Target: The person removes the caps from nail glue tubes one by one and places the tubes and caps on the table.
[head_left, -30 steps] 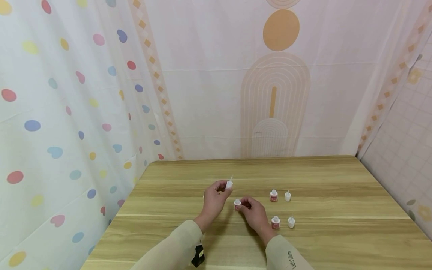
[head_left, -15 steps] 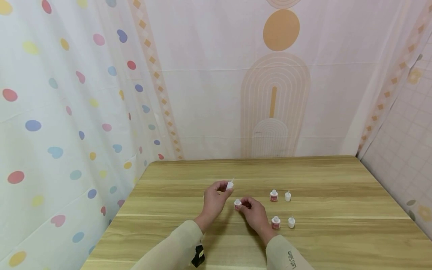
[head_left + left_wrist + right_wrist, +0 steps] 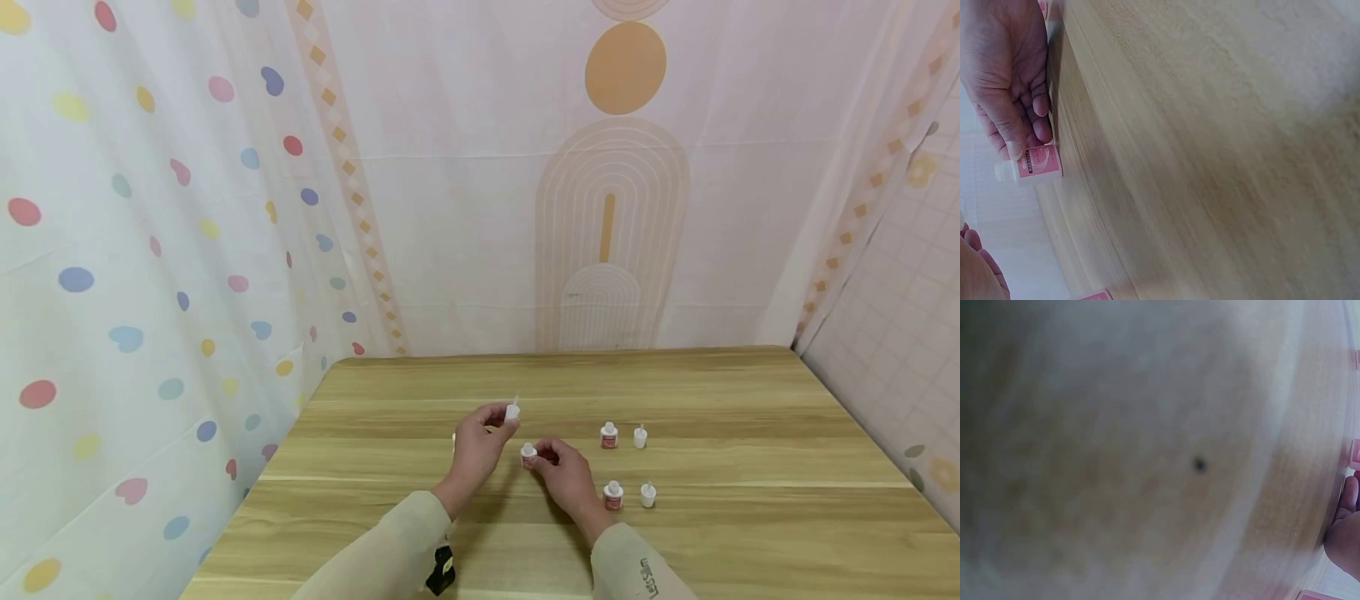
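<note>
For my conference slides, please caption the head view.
Left grip pinches a white stemmed cap; right grip holds a small red-labelled bottle at a wooden table.

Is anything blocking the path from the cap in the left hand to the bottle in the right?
Nothing visible: in the head view, beyond the gripping fingers, only table shows between the white cap in the left hand and the bottle in the right hand. Two other bottles stand farther right.

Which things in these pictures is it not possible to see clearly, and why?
Head view: white object, mostly hidden by the left hand.
Head view: nearest bottle, print too small.
Left wrist view: cap, cut off by left edge.
Right wrist view: dark spot, blurred.
</note>
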`<state>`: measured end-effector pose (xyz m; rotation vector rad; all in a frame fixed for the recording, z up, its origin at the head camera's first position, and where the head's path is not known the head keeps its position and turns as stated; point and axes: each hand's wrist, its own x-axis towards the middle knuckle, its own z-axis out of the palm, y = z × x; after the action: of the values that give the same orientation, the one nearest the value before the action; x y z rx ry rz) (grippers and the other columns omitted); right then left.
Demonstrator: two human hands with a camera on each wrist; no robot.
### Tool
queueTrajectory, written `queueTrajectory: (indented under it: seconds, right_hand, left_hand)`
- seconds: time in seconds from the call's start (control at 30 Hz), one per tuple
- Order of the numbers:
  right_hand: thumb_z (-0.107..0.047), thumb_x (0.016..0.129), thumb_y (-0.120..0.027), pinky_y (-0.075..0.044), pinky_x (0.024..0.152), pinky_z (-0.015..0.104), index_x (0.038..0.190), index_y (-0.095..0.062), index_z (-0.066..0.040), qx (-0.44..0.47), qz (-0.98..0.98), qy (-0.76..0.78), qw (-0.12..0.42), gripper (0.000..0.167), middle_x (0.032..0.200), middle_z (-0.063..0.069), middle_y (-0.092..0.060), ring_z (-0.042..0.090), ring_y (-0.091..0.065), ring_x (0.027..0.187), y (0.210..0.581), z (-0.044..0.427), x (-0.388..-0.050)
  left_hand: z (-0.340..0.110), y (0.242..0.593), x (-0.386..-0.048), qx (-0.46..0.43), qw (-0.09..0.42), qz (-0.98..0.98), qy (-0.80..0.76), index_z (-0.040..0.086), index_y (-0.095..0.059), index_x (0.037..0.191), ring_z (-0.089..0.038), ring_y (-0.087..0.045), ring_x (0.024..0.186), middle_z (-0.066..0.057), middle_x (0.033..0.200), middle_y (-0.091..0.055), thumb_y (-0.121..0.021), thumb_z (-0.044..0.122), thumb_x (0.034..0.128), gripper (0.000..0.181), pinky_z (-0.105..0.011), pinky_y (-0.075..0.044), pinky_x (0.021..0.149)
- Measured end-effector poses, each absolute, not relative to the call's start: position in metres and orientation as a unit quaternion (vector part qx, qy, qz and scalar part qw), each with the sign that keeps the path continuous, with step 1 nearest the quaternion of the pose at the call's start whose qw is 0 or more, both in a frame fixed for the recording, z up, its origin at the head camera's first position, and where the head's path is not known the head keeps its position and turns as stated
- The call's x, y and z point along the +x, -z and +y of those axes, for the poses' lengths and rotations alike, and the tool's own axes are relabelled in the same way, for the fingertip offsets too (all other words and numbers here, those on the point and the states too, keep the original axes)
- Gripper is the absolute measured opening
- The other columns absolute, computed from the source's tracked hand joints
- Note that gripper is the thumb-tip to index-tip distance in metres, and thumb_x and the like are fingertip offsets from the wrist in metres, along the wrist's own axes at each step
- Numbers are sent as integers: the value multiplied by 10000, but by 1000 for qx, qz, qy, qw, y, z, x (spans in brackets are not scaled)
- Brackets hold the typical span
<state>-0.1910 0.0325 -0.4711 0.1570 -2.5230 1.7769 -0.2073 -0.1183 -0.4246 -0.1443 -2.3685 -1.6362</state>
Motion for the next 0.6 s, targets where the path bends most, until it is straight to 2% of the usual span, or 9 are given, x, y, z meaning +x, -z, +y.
queueTrajectory:
  seconds: [0.2,0.43,0.6]
  right_hand:
    - [-124,943,-684,-473,785,365,973,-687,-61,49,-815,-576,25,70,909,15,-665,155,-568,844,472,32,-191]
    - [-118,940,-685,-470,777,364,975,-686,-60,48,-818,-573,25,68,907,15,-659,158,-562,841,471,32,-191]
    - [-114,939,-685,-469,786,364,977,-686,-64,42,-817,-574,23,63,912,17,-660,161,-563,847,471,32,-191]
  left_hand:
    - [-117,425,-207,-48,129,-813,566,71,-724,1007,-144,-603,862,-16,895,-693,-756,111,880,137,-260,-474,705]
    - [-117,424,-207,-57,127,-809,571,45,-726,1078,-164,-606,890,-35,940,-703,-752,119,889,204,-254,-465,720]
    - [-117,424,-207,-54,127,-811,569,56,-728,1025,-158,-610,876,-32,907,-699,-756,114,883,155,-258,-472,720]
